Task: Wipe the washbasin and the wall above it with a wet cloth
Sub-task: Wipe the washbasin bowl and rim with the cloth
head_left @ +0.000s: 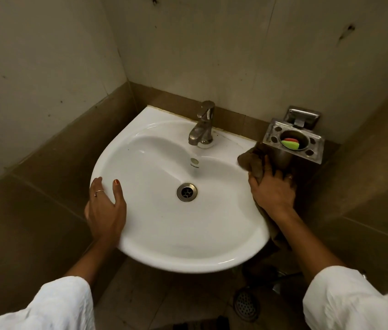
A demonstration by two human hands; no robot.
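Note:
A white corner washbasin point(164, 225) fills the middle of the view, with a metal drain point(187, 192) in its bowl. My left hand point(106, 210) rests on the basin's left rim, thumb inside the bowl, fingers wrapped over the outer edge. My right hand point(274, 192) presses a brown cloth point(251, 160) onto the right rim; part of the cloth hangs down past the rim below my wrist. The wall point(247, 51) above the basin is pale, with dark specks and marks.
A steel tap point(203, 125) stands at the back of the basin. A wall-mounted metal holder point(294, 141) with green and red pieces inside sits just beyond my right hand. Brown tiles line the lower walls. A floor drain point(245, 306) lies below right.

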